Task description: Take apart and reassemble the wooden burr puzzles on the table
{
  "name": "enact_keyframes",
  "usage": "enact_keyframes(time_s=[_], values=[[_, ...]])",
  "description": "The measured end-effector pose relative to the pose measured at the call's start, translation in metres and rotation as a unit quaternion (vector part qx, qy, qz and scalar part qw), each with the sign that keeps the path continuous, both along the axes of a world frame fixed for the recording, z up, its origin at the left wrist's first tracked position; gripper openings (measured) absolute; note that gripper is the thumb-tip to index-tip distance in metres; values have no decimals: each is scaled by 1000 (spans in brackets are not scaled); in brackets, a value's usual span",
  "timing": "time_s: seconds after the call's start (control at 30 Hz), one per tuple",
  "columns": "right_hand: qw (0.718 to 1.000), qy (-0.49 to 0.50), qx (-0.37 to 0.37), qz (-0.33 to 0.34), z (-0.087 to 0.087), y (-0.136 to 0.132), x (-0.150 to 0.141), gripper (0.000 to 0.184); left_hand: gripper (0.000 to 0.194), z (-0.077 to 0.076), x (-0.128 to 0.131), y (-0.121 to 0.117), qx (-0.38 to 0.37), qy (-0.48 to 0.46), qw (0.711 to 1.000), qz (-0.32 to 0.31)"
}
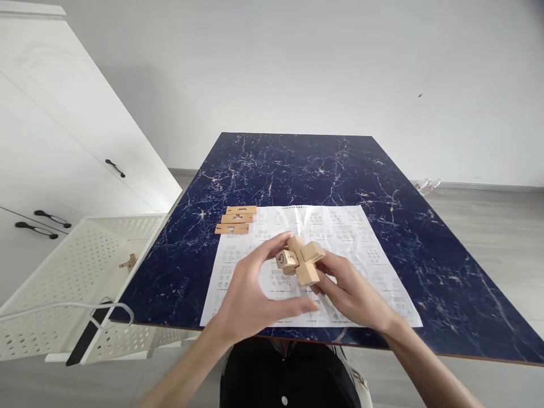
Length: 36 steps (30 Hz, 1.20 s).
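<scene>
Puzzle (pixel 304 265): wooden; probably light, stiff, not fragile.
Right hand (pixel 349 289): grips its right side.
Left hand (pixel 250 289): spread, thumb clear; contact unclear.
Hold: opposite bar ends (pixel 285 259), probably.

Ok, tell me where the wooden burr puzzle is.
In the head view, the wooden burr puzzle is below and slightly right of centre, held by the right hand above the printed sheet, with the left hand curved around its left side.

My right hand (pixel 346 286) grips an interlocked wooden puzzle (pixel 302 262) above a printed sheet (pixel 374 272); my left hand (pixel 249 289) curves loosely around its other side. Three notched wooden pieces (pixel 229 219) lie at the sheet's upper-left corner on the blue marbled worktop (pixel 293 170).
</scene>
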State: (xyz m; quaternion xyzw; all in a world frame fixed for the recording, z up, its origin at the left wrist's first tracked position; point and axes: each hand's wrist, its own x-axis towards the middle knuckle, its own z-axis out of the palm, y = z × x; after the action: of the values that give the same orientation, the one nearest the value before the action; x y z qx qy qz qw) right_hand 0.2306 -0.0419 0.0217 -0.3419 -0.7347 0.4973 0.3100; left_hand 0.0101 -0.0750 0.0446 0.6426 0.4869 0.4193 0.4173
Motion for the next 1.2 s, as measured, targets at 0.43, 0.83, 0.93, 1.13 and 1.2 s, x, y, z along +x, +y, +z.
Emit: enact_keyframes(time_s=[0.43, 0.83, 0.93, 1.13, 1.2], values=[[999, -21, 15, 46, -20, 51, 3, 30, 60, -12, -8, 32, 57, -31, 994, 89], [997, -26, -56, -52, -45, 65, 7, 36, 47, -56, -78, 28, 128, 381, 882, 247], [997, -26, -59, -46, -43, 63, 4, 36, 49, -58, -78, 24, 115, 415, 864, 261], [996, 4, -94, 9, -37, 63, 5, 38, 62, -36, -54, 26, 159, 337, 913, 168], [992, 14, -111, 58, -34, 63, 7, 41, 75, -24, -44, 35, 121, 301, 943, 76]])
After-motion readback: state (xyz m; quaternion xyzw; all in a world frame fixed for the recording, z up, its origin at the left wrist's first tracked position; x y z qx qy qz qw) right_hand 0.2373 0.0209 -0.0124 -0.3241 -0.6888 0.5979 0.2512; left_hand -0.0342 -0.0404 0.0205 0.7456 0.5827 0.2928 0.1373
